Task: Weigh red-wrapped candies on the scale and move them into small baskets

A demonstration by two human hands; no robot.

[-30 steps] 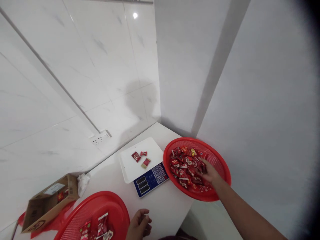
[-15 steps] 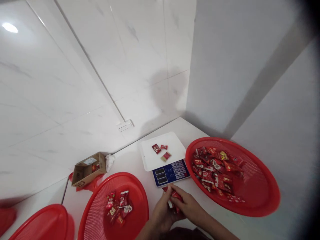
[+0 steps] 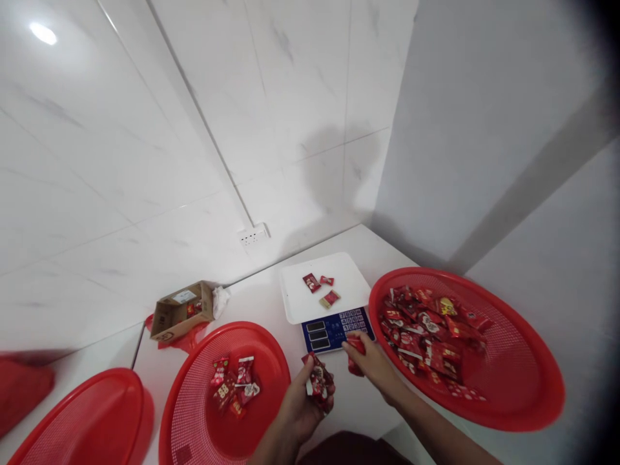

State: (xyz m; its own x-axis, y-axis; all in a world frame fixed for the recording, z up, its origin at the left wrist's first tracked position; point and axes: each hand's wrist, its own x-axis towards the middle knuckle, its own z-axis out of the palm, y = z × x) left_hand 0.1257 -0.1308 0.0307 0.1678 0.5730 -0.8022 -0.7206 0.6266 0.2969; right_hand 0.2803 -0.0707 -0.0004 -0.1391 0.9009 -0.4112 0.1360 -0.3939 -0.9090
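My left hand is closed round a small bunch of red candy packets just above the table's near edge. My right hand pinches one red candy packet beside the blue keypad of a weighing scale. Three small packets lie on the scale's white platform. To the right stands a large red mesh basket heaped with several red packets. Left of my hands, another red basket holds a few packets.
A third red basket sits at the far left. An open cardboard box rests on something red near the wall, with white crumpled material beside it. A wall socket sits above the white table.
My right hand left the right basket and met my left hand in front of the scale. The hands have since parted, each holding red packets. The view swung left and down.
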